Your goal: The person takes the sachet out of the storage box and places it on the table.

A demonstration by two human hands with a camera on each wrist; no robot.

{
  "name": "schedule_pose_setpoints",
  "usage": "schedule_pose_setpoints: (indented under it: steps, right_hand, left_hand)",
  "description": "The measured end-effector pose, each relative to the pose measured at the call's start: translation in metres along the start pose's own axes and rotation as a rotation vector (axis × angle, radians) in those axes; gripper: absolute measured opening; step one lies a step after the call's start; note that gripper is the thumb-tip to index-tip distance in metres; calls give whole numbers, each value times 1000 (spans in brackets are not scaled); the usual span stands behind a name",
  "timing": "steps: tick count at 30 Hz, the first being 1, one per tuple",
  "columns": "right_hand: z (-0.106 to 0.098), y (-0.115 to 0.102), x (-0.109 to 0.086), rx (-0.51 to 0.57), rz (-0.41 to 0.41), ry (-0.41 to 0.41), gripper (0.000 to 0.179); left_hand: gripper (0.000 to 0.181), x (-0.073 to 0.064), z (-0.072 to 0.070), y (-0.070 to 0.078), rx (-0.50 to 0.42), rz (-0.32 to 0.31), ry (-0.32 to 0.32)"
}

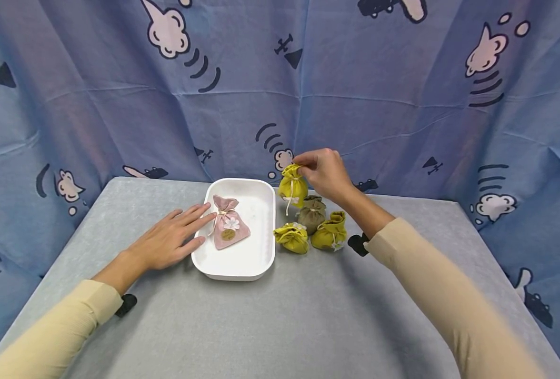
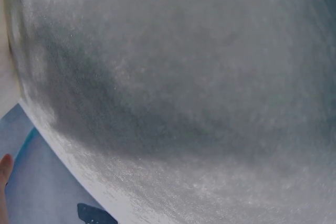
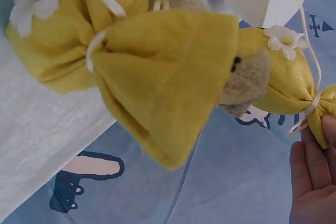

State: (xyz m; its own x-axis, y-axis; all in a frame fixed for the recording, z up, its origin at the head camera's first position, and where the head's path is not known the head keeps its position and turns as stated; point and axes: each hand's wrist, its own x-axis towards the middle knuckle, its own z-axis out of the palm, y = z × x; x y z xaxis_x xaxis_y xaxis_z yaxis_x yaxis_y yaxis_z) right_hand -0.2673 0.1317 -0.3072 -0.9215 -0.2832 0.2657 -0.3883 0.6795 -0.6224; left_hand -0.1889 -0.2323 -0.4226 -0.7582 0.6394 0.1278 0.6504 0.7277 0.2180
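Note:
My right hand pinches the gathered top of a yellow drawstring pouch, which hangs upright above the other pouches. In the right wrist view the same yellow pouch shows a white flower and a cord, with the fingers at its neck. My left hand lies with fingers spread at the left rim of a white tray. Inside the tray rests a pink drawstring pouch with a white flower and a round label. The left wrist view shows mostly tabletop.
Right of the tray stand a brown pouch, a yellow pouch and another yellow pouch, close together. They sit on a grey table. A blue patterned curtain hangs behind its far edge.

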Motion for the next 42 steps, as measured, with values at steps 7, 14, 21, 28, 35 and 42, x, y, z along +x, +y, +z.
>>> schedule_pose_setpoints:
  steps: [7, 14, 21, 28, 35, 42]
  right_hand:
    - [9, 3, 0, -14, 30, 4, 22]
    - [15, 0, 1, -24, 29, 18, 22]
    - [21, -2, 2, -44, 50, 47, 22]
    - [31, -3, 1, -82, 88, 73, 22]
    - [37, -1, -3, -102, 129, 60, 21]
    - [40, 4, -7, -109, 117, -24, 18]
  left_hand:
    - [60, 0, -1, 0, -4, -6, -11]
    - [60, 0, 0, 0, -5, -7, -3]
    - [59, 1, 0, 0, -8, -1, 8]
    - [60, 0, 0, 0, -8, -8, -9]
    - [60, 1, 0, -1, -12, -10, -6]
    - [60, 0, -1, -1, -14, -12, -12]
